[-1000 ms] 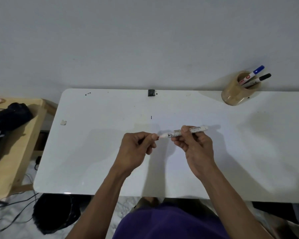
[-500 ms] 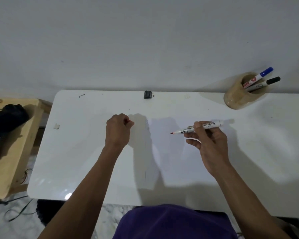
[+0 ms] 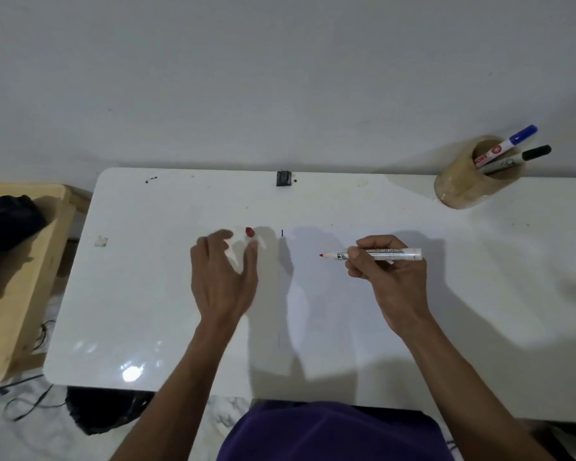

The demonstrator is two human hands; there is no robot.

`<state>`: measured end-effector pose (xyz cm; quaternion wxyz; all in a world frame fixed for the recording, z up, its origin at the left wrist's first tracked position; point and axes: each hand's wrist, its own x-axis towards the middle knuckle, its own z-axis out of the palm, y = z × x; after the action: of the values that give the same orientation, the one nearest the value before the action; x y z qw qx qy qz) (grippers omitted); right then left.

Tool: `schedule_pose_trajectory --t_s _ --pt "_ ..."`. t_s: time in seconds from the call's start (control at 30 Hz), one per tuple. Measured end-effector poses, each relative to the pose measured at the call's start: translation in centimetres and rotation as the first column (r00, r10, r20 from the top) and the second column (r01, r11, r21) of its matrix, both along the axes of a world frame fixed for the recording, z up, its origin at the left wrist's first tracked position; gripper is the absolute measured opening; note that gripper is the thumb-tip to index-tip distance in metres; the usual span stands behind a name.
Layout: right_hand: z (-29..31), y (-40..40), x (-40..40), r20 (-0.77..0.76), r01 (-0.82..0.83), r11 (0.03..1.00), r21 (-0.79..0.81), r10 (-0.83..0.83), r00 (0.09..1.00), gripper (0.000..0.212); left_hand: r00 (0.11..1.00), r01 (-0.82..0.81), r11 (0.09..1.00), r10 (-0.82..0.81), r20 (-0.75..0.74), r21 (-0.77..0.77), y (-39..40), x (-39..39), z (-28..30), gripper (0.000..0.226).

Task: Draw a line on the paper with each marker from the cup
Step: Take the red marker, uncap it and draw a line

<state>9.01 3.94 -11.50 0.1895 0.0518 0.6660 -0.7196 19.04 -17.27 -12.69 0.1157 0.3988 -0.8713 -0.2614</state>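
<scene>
My right hand (image 3: 393, 281) grips a white marker (image 3: 379, 254) held level above the paper (image 3: 340, 311), its bare red tip pointing left. The marker's red cap (image 3: 250, 231) lies on the white table (image 3: 147, 294), just beyond the spread fingers of my left hand (image 3: 223, 281), which holds nothing. A short dark line (image 3: 282, 232) is drawn near the paper's top left corner. At the back right stands a tan cup (image 3: 463, 188) with a blue-capped marker (image 3: 509, 144) and a black-capped marker (image 3: 519, 158) leaning out to the right.
A small black clip (image 3: 284, 178) sits at the table's back edge against the wall. A white scrap (image 3: 100, 241) lies near the left edge. Left of the table is a wooden stand (image 3: 20, 294) with a black bundle (image 3: 7, 224) on it; cables lie on the floor.
The cap came off the marker. My left hand carried it left and let it go on the table, fingers now spread. My right hand moved the uncapped marker to the right.
</scene>
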Motion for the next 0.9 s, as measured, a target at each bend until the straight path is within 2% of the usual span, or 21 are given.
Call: schedule_pose_trajectory --t_s 0.1,0.17,0.3,0.43,0.9 --pt "-0.6 -1.4 -0.8 -0.056 -0.083 0.995 0.056 0.086 0.995 0.018 0.96 0.278 0.944 -0.281 0.006 -0.178 2.2 2.6 -1.9 0.039" --pt "-1.2 -2.6 -1.6 -0.08 -0.111 0.991 0.079 0.118 0.99 0.019 0.903 0.43 0.878 -0.422 0.082 -0.212 2.7 3.2 -3.1 0.043" --pt "-2.5 -4.7 -3.0 -0.195 -0.171 0.972 0.163 0.201 0.96 0.015 0.824 0.564 0.797 -0.524 0.218 -0.216 2.4 3.2 -4.2 0.055" --pt "-4.2 -5.6 -3.8 -0.26 -0.213 0.947 0.241 0.274 0.926 0.018 0.788 0.602 0.775 -0.535 0.304 -0.195 2.0 3.6 -5.1 0.064" --pt "-6.0 -6.1 -4.0 -0.261 -0.189 0.95 0.247 0.253 0.931 0.018 0.828 0.559 0.78 -0.51 0.232 -0.282 2.0 3.6 -6.2 0.064"
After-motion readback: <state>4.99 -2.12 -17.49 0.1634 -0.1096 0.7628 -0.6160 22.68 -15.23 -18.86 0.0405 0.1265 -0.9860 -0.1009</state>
